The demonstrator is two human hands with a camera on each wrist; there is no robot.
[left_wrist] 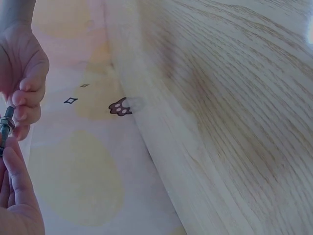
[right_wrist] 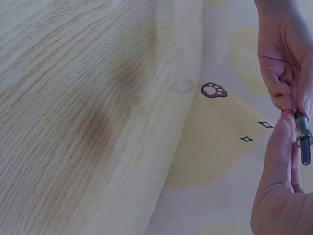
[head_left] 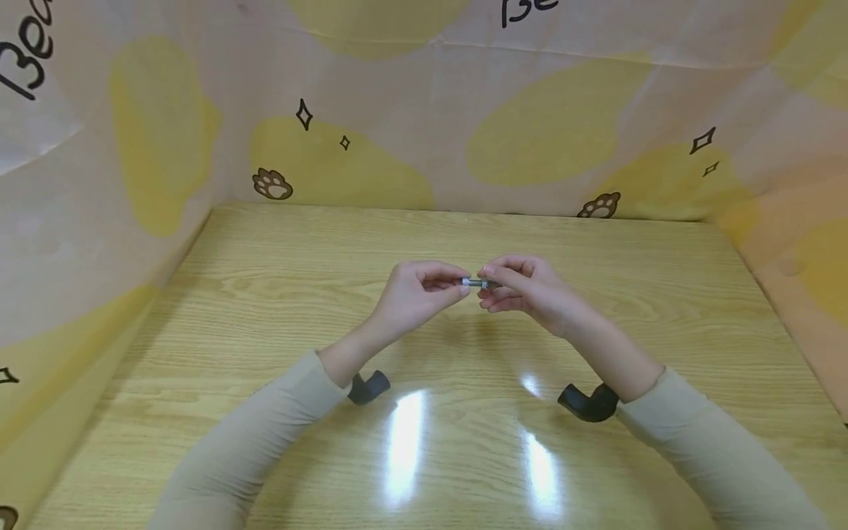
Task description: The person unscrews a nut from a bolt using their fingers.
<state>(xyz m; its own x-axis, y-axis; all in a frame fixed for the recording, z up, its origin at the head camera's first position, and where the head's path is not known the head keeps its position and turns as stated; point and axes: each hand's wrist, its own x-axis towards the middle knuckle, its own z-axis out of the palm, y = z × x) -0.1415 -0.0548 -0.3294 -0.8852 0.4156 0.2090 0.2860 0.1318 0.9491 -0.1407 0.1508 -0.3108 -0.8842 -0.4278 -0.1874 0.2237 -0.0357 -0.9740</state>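
Bolt: held up between the two hands, above the middle of the table [head_left: 318, 243] and apart from its top; a small metal bolt [head_left: 475, 283] with a nut [left_wrist: 7, 122] on its shaft.
Around it: cloth [head_left: 450, 158] hangs at the back and both sides of the table, printed with yellow patches, diamonds, lettering and paw prints.
Near the cuffs: a black curved piece [head_left: 369, 388] shows by the left sleeve [head_left: 258, 419] and another black bent piece [head_left: 588, 403] by the right sleeve [head_left: 709, 442]; from here I can't tell whether they lie on the table or are fixed to the arms.
In the way: from above, the left fingertips cover part of the bolt's head and the right thumb hides much of its threaded end.
Which way it points: the long axis runs roughly level, side to side across the person, head toward the left hand, threaded end toward the right.
Left hand [head_left: 424, 294]: finger and thumb pinch the bolt by its head.
Right hand [head_left: 530, 291]: fingers curl round the threaded end, near the nut; how firmly they press I can't tell.
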